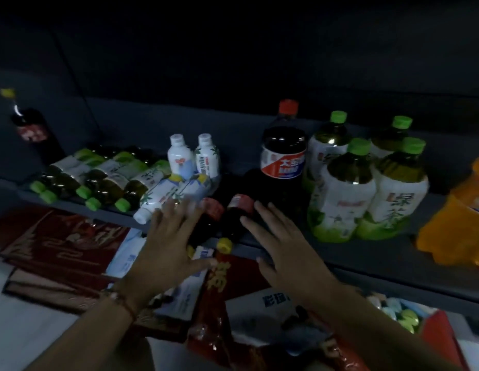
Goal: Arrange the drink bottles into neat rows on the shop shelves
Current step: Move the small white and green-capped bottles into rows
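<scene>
Head view: dark bottle (233,223) lies flat, yellow cap nearest.

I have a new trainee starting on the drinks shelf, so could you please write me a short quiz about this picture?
1. True or false: the green-capped tea bottles on the right of the shelf stand upright.
2. How do the dark bottles with yellow caps between the hands lie? A) upright B) on their sides C) upside down
3. Fill in: the tall cola bottle has a ___ cap.

Key
1. True; the small green-capped bottles at the left lie down instead.
2. B; the left hand and right hand are spread open beside them, gripping nothing.
3. Red.
</scene>
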{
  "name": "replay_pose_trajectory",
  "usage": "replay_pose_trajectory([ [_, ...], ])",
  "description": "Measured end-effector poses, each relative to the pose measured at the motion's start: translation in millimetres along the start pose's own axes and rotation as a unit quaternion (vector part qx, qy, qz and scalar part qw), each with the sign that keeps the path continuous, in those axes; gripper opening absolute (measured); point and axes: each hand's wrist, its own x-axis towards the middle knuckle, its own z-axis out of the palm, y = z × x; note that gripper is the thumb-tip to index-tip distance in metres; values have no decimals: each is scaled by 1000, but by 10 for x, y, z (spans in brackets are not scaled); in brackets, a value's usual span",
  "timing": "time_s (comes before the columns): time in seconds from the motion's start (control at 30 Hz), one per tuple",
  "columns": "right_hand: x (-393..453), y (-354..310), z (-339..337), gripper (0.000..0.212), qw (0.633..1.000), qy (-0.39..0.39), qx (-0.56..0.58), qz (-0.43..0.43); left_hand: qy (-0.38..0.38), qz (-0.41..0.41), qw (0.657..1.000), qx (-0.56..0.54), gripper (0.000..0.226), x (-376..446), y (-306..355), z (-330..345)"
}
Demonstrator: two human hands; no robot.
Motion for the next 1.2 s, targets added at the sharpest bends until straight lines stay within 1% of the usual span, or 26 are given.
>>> replay_pose_trajectory([
  [0.07, 273, -22, 137, 79, 998, -59, -35, -16, -13, 50, 999, 10, 95, 39, -172, 76],
  [0.13, 454, -24, 281, 72, 996, -57, -64, -22, 4, 94, 995, -11, 86, 118, -272, 124],
  [0.23, 562, -82, 465, 58, 999, 10, -53, 1, 57, 157, 984, -55, 87, 152, -362, 153],
  [0.27, 571, -113, 505, 57, 998, 32, -50, 10, 80, 178, 979, -61, 88, 154, -410, 174],
  [0.33, 563, -192, 537, 59, 996, 72, -56, 24, 102, 219, 968, -69, 90, 199, -534, 220],
  [0.4, 553, -332, 472, 55, 991, 119, -51, 29, 127, 247, 957, -76, 89, 278, -612, 270],
  [0.43, 554, -428, 397, 50, 988, 150, -24, 41, 142, 260, 951, -84, 83, 315, -615, 284],
  [0.5, 586, -662, 166, 42, 970, 211, 75, 98, 177, 272, 938, -124, 68, 368, -550, 207],
  [0.57, 660, -856, -107, 37, 942, 252, 157, 158, 202, 260, 925, -191, 59, 423, -480, 65],
  [0.6, 712, -910, -239, 34, 928, 263, 186, 187, 203, 241, 920, -231, 55, 451, -454, -26],
  [0.67, 833, -937, -482, 32, 910, 269, 205, 239, 164, 178, 912, -331, 54, 521, -422, -245],
  [0.7, 900, -928, -589, 31, 907, 267, 193, 264, 131, 149, 905, -377, 53, 578, -409, -354],
  [0.73, 968, -917, -677, 29, 903, 266, 179, 285, 116, 131, 900, -399, 52, 660, -397, -439],
  [0.83, 1156, -874, -812, 25, 891, 270, 187, 313, 140, 114, 908, -379, 51, 1031, -348, -627],
  [0.87, 1209, -863, -832, 24, 888, 265, 194, 320, 136, 104, 912, -371, 51, 1182, -322, -675],
  [0.93, 1304, -837, -861, 26, 890, 251, 183, 333, 107, 94, 923, -357, 49, 1477, -252, -734],
  [1.0, 1361, -811, -871, 23, 893, 248, 162, 338, 80, 93, 941, -316, 52, 1739, -174, -738],
  [1.07, 1386, -816, -858, 17, 893, 262, 132, 341, 60, 85, 952, -289, 55, 1933, -117, -712],
  [1.13, 1404, -802, -781, 21, 893, 280, 108, 334, 48, 79, 956, -279, 55, 2063, -88, -654],
  [1.2, 1404, -764, -670, 26, 890, 301, 114, 321, 56, 82, 955, -278, 52, 2093, -88, -587],
])
